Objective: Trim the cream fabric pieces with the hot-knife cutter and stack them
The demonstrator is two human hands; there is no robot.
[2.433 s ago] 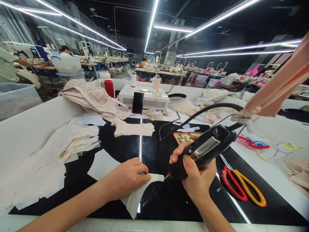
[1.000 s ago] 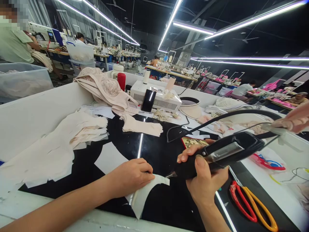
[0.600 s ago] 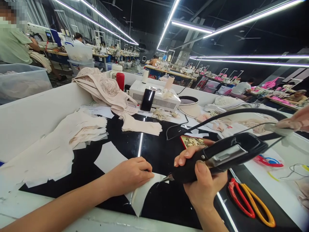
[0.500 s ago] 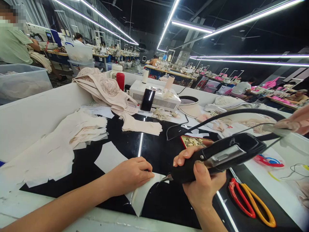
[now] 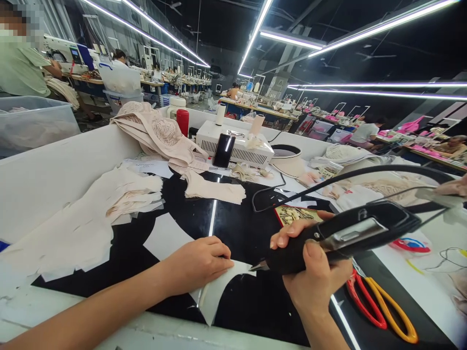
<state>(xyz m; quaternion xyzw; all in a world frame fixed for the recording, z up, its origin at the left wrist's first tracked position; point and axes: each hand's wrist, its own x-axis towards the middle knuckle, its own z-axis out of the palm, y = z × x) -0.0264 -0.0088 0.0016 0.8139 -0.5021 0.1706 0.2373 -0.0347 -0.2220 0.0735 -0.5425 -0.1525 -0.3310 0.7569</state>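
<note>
My left hand (image 5: pixel 204 260) lies on a white, curved-edged piece of thin material (image 5: pixel 215 296), fingers together and fingertips pressed onto it. Whether it is fabric or paper I cannot tell. More white material (image 5: pixel 166 236) shows beyond my left wrist. My right hand (image 5: pixel 317 272) is closed around a black corded electric hand cutter (image 5: pixel 350 231) with a silver switch plate. Its pointed metal tip (image 5: pixel 260 266) meets the right end of the white piece, just right of my left fingertips. Both hands are over a glossy black board (image 5: pixel 255 311).
Red-and-orange-handled scissors (image 5: pixel 386 306) lie right of my right hand. Stacked cream fabric pieces (image 5: pixel 83 218) cover the left. A folded cream strip (image 5: pixel 215 188), a phone (image 5: pixel 223 150) and a white vented box (image 5: pixel 239 141) stand behind. Another person's hand (image 5: pixel 454 188) is near the cord at right.
My right hand has moved slightly right with the cutter, its tip going along the white piece to the right end. My left hand has stayed in place.
</note>
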